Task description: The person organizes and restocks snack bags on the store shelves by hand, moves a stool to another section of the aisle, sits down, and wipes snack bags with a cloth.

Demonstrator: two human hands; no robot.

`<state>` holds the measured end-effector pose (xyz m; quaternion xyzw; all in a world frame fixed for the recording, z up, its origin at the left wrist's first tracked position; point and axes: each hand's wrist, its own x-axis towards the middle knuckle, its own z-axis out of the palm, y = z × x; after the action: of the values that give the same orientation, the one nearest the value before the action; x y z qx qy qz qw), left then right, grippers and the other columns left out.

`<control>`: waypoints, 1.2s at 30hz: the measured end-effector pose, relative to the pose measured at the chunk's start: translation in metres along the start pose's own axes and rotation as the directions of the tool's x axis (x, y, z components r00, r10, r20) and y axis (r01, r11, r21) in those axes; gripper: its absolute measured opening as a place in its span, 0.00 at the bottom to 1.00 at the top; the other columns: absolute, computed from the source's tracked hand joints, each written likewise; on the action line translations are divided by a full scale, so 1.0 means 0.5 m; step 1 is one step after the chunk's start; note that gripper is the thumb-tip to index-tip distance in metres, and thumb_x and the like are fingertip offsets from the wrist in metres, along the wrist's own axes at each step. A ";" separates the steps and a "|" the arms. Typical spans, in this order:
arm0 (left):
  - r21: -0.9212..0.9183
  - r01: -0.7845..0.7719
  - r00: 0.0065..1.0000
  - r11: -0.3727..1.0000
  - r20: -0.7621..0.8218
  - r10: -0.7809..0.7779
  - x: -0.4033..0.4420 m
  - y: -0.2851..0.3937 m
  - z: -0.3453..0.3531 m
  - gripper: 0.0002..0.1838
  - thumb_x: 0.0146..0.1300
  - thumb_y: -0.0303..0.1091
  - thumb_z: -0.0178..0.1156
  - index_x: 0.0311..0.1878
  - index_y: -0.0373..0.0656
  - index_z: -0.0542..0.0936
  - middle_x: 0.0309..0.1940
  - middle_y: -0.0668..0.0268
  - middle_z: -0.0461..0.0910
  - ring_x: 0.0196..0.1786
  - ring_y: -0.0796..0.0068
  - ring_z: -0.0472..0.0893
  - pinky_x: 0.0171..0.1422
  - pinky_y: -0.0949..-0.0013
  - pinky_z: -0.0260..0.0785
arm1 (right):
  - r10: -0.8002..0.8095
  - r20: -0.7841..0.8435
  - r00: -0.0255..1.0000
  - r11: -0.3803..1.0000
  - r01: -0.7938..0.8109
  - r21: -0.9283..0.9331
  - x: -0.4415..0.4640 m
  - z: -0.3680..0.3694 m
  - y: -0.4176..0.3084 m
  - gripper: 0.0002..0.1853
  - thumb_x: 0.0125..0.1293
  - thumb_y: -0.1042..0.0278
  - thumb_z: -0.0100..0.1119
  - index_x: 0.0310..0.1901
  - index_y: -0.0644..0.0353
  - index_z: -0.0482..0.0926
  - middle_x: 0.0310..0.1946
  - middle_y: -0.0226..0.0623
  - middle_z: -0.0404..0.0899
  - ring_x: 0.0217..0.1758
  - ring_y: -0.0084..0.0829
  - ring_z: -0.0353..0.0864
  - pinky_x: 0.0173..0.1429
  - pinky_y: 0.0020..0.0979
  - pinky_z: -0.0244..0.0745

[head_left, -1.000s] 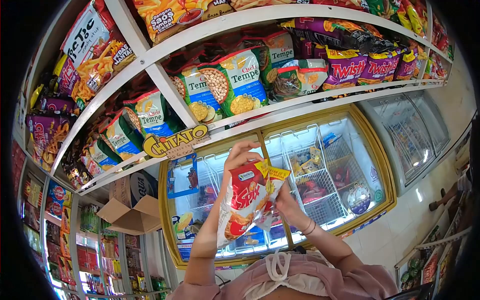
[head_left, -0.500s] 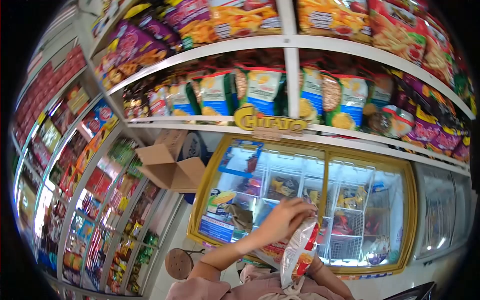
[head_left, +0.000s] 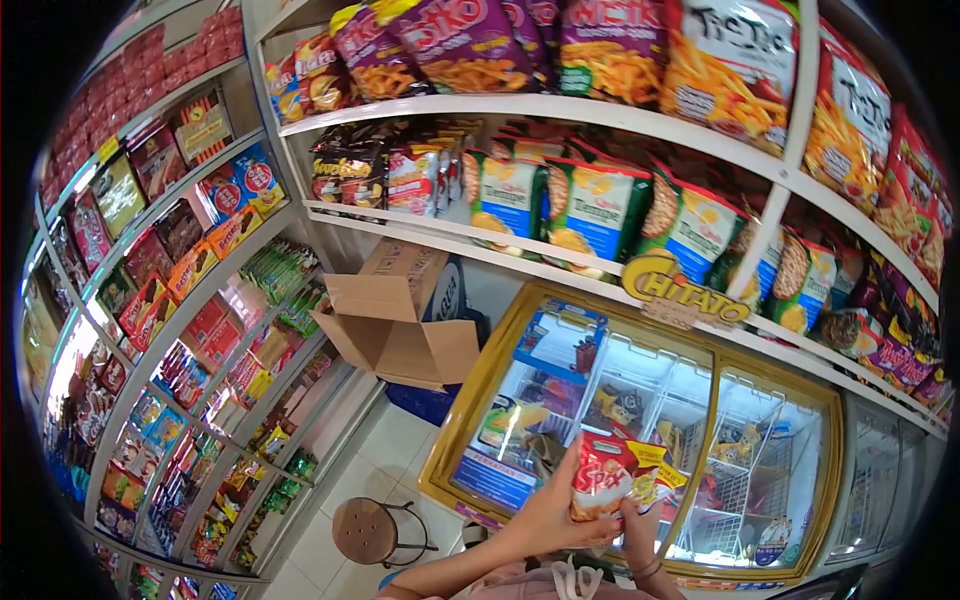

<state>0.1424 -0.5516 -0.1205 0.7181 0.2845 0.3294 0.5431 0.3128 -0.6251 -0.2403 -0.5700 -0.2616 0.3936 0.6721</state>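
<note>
A red and white snack bag marked Spix [head_left: 602, 480], with a yellow strip at its upper right, is held upright low in front of me. My left hand [head_left: 556, 512] grips it along its left side and bottom, fingers bent around it. At the lower right of the bag, my right hand [head_left: 640, 525] pinches its edge. Below and beyond both hands lies the glass top of a gold-framed freezer [head_left: 712, 420]. On the shelf above it stand Tempe chip bags [head_left: 598, 205], with a yellow Chitato sign [head_left: 686, 290] on the shelf edge.
An open cardboard box [head_left: 400, 335] stands left of the freezer. A round brown stool [head_left: 364, 530] is on the tiled floor [head_left: 330, 500]. Tall shelves of packaged snacks [head_left: 190, 370] line the left side. A second freezer [head_left: 870, 480] stands at the far right.
The view has swung left, bringing the box, stool and left shelves further in. The bag has turned its printed front towards me again, and both hands are now lower on it.
</note>
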 end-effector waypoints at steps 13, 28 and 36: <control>-0.332 -0.218 0.776 0.918 -0.629 -0.044 -0.153 -0.146 -0.472 0.42 0.43 0.18 0.69 0.61 0.39 0.56 0.50 0.60 0.71 0.51 0.70 0.75 0.56 0.65 0.69 | 0.026 0.340 0.940 0.999 -0.037 0.027 0.141 0.504 -0.016 0.20 0.58 0.74 0.64 0.51 0.65 0.69 0.43 0.35 0.77 0.42 0.24 0.77 0.46 0.27 0.75; -0.066 -0.102 0.523 0.993 -0.853 -0.003 -0.236 -0.242 -0.613 0.39 0.40 0.19 0.72 0.56 0.36 0.60 0.41 0.61 0.77 0.43 0.74 0.80 0.48 0.71 0.73 | -0.872 0.305 0.383 0.343 0.923 -0.176 0.591 1.056 -0.349 0.21 0.52 0.69 0.69 0.45 0.68 0.74 0.42 0.43 0.79 0.45 0.32 0.80 0.50 0.29 0.72; -0.042 -0.034 0.576 0.999 -0.817 -0.015 -0.204 -0.294 -0.663 0.37 0.42 0.21 0.72 0.54 0.37 0.62 0.40 0.61 0.78 0.42 0.73 0.80 0.47 0.70 0.74 | -0.740 0.410 0.533 0.600 0.798 0.047 0.629 1.081 -0.329 0.23 0.55 0.68 0.66 0.50 0.66 0.70 0.41 0.38 0.79 0.43 0.26 0.78 0.49 0.29 0.73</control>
<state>-0.1878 -0.3969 -0.2154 0.4729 0.4899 0.6332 0.3681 0.0924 -0.0688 0.0045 -0.3531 -0.6416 0.1408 0.6662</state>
